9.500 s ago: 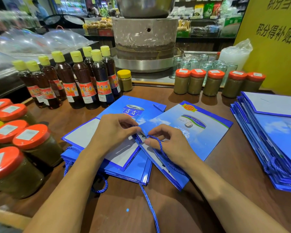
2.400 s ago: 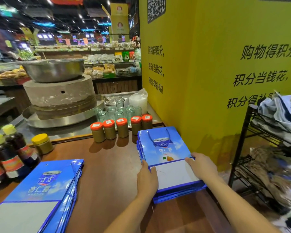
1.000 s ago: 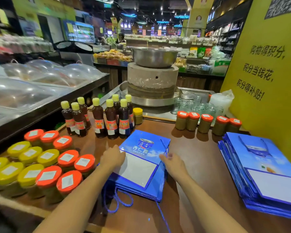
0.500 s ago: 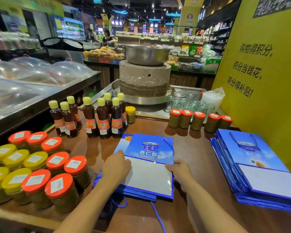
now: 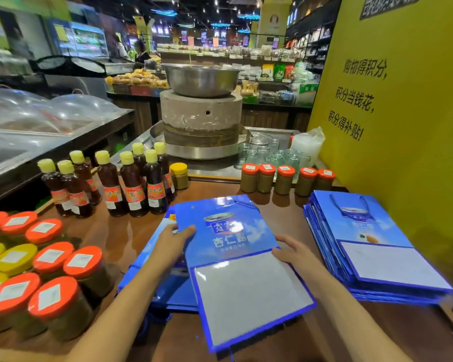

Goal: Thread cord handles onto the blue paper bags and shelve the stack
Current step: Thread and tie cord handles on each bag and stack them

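Brown shop counter (image 5: 131, 239) crowded with jars, bottles, blue bags (image 5: 372, 246).

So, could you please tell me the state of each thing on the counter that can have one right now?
Top bag: flat, folded, held at both side edges, lifted askew over the pile.
Left hand: gripping the bag's left edge.
Right hand: gripping the bag's right edge.
Pile underneath: flat on the counter.
Right stack: flat, cord handle showing on the top bag.
Oil bottles: upright, capped.
Orange-lidded jars: upright, closed.
Empty glass jars: lidless.
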